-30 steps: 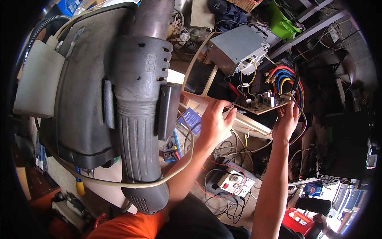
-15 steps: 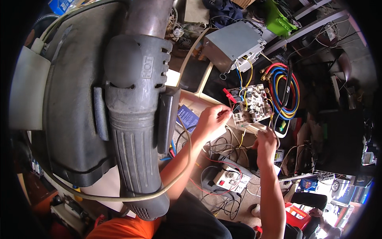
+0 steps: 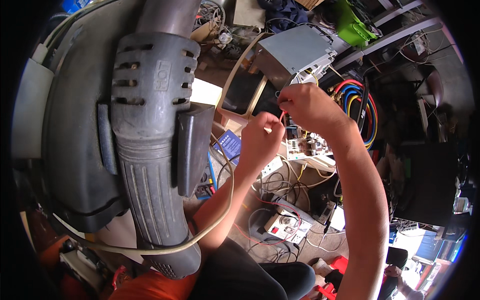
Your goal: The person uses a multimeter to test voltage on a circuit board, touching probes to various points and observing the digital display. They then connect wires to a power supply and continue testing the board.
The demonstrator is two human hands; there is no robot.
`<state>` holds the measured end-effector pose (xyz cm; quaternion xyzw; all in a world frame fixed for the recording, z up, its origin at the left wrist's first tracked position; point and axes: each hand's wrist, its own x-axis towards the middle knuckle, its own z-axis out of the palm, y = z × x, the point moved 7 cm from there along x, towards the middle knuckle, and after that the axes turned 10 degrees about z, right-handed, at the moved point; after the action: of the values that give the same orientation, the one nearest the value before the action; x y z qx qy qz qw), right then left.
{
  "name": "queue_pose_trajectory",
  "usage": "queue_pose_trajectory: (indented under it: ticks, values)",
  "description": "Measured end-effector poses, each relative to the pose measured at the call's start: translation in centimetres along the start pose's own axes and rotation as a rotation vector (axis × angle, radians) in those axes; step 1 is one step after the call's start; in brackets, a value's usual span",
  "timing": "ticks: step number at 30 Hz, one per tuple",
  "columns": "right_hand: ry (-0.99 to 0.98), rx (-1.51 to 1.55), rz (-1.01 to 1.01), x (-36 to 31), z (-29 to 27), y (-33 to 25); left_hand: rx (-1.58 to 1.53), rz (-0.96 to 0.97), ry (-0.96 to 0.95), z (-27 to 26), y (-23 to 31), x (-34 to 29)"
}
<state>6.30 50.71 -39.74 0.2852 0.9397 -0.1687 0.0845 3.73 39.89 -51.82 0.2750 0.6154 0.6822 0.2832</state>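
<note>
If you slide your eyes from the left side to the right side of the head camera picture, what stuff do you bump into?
Big grey ribbed tool body → small blue booklet → left hand → right hand → coil of red, blue and yellow hoses.

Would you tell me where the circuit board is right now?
In the head view, the circuit board lies right of centre, just below the right hand and beside the left hand.

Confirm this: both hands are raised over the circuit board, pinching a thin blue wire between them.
Not quite. The head view shows the left hand and right hand over the pale circuit board, but the thin wire they pinch is red, not blue.
</note>
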Motion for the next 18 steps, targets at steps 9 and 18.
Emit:
queue_pose_trajectory:
  ticks: [9, 18]
  values:
    - [0.024, -0.054, -0.008, -0.7, -1.0, 2.4, 0.577, 0.66, 0.16, 1.0, 4.3, 2.7]
    - [0.054, -0.284, -0.118, -3.2, -0.3, 1.4, 0.585, 0.532, -0.045, 1.2, 4.2, 1.0]
